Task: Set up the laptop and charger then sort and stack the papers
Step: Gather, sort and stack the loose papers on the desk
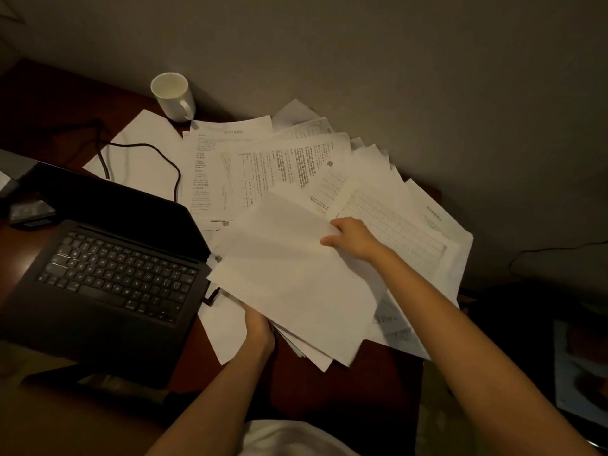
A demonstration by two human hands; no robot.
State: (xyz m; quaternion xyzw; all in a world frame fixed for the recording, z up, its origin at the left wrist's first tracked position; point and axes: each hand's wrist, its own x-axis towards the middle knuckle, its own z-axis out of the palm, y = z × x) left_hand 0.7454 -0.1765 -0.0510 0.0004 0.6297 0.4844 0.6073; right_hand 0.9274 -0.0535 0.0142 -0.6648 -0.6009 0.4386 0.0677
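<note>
Reaching in from the right, the right hand (350,236) pinches the far edge of a blank sheet (289,274) between thumb and fingers. Under the near edge, the left hand (258,325) props up a small bundle of papers, its fingers hidden beneath them. Printed pages (263,166) fan across the dark wooden desk (329,383). An open black laptop (108,268) sits at left, a charger cable (158,153) looping behind it. By the dim wall stands a white mug (172,95).

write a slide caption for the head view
Both hands gather papers beside an open laptop on a cluttered desk.
</note>
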